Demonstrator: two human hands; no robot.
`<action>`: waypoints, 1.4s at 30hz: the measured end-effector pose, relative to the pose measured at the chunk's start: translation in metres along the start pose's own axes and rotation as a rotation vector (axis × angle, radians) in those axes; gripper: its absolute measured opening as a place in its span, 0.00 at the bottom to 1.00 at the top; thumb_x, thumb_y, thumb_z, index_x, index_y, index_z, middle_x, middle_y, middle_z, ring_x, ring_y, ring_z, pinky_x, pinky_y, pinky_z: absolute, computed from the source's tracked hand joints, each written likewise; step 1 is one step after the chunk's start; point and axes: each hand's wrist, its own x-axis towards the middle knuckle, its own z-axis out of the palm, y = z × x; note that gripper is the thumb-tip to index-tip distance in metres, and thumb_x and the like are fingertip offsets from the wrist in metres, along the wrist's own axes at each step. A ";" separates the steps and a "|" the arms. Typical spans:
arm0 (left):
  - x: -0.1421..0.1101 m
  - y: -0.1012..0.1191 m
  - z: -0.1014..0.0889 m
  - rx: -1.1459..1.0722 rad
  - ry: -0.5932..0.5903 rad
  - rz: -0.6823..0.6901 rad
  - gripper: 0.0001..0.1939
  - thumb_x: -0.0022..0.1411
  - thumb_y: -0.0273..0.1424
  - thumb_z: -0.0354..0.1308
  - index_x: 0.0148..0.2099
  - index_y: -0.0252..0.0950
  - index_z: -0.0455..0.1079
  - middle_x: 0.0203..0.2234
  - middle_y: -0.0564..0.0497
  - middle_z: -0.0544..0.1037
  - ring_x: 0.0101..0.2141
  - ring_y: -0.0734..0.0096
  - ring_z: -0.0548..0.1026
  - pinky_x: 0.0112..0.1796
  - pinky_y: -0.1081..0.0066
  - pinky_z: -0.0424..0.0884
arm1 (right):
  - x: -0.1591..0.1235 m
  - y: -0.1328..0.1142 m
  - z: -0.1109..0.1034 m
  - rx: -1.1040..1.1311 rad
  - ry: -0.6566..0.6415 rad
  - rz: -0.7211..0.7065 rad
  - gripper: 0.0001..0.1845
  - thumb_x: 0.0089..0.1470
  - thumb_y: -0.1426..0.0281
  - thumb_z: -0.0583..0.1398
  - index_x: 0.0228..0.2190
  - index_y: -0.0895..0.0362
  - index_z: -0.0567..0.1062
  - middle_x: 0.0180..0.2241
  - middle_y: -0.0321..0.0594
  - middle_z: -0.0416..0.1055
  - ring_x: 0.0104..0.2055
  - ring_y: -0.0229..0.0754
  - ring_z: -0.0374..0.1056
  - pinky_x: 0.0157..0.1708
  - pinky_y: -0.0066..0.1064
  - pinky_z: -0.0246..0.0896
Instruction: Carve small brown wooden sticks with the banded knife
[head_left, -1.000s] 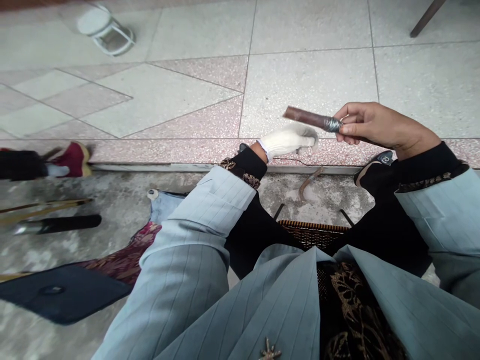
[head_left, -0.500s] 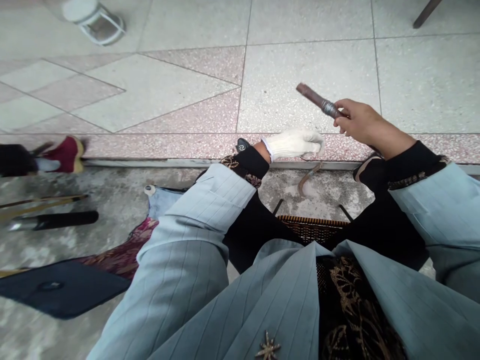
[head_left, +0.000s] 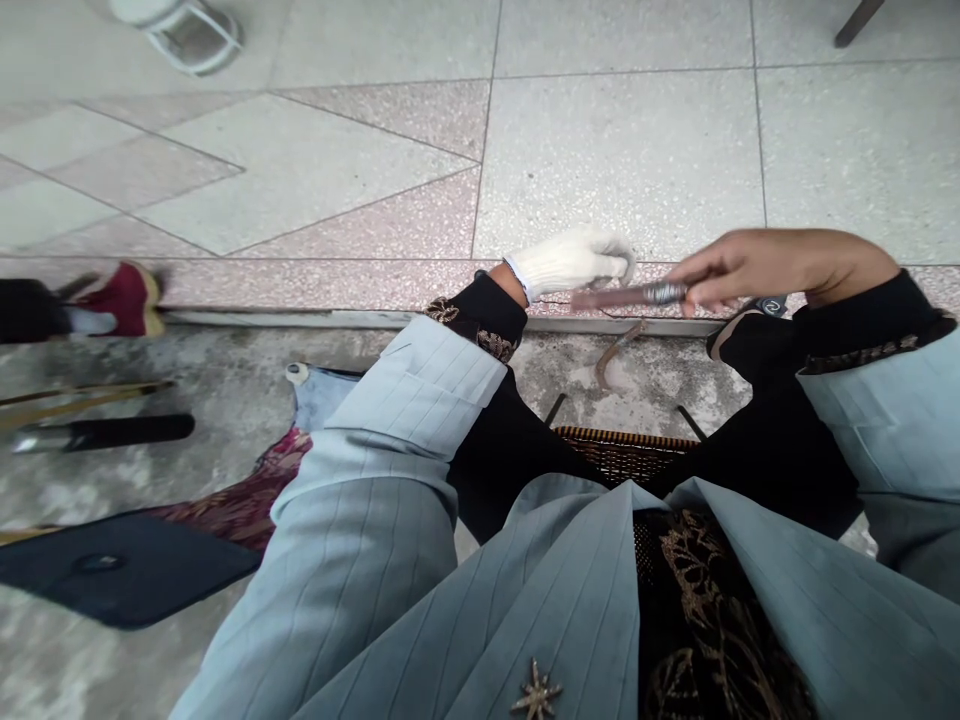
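Observation:
My left hand wears a white knitted glove and is curled closed above the tiled edge. Whatever its fingers hold, if anything, is hidden. Bare, my right hand grips a brown rod with silver wire wound around it near my fingers. The rod lies nearly level, its blurred far end pointing left, just below the glove. On the concrete beneath, between my feet, is a curved brown strip.
A tiled step runs across in front of me. At the left are another person's red shoe, a black-handled tool and a dark blue flat piece. A white-framed object stands far left. Below me is a woven seat.
My right hand has swung the rod downward, from a slant to nearly level below the glove. My gloved left hand has shifted slightly up and to the left.

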 end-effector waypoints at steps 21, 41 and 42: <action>0.001 0.005 0.014 0.209 -0.177 0.153 0.11 0.62 0.31 0.54 0.39 0.34 0.77 0.29 0.53 0.75 0.28 0.77 0.68 0.35 0.74 0.61 | 0.018 -0.005 0.019 -0.735 -0.152 0.305 0.12 0.60 0.65 0.57 0.37 0.56 0.79 0.33 0.51 0.75 0.30 0.48 0.68 0.30 0.42 0.59; -0.003 0.017 0.020 -0.304 -0.148 -0.036 0.04 0.66 0.25 0.58 0.36 0.31 0.72 0.23 0.55 0.68 0.21 0.82 0.63 0.25 0.77 0.57 | 0.022 0.006 0.012 0.197 0.455 0.004 0.18 0.61 0.56 0.62 0.48 0.52 0.72 0.33 0.44 0.75 0.34 0.46 0.67 0.34 0.38 0.64; -0.002 0.016 0.020 -0.277 -0.161 -0.033 0.04 0.66 0.25 0.57 0.37 0.32 0.72 0.24 0.55 0.69 0.22 0.82 0.64 0.26 0.76 0.58 | 0.024 0.006 0.013 0.058 0.470 0.058 0.19 0.61 0.57 0.61 0.50 0.52 0.71 0.35 0.46 0.76 0.37 0.48 0.67 0.36 0.40 0.63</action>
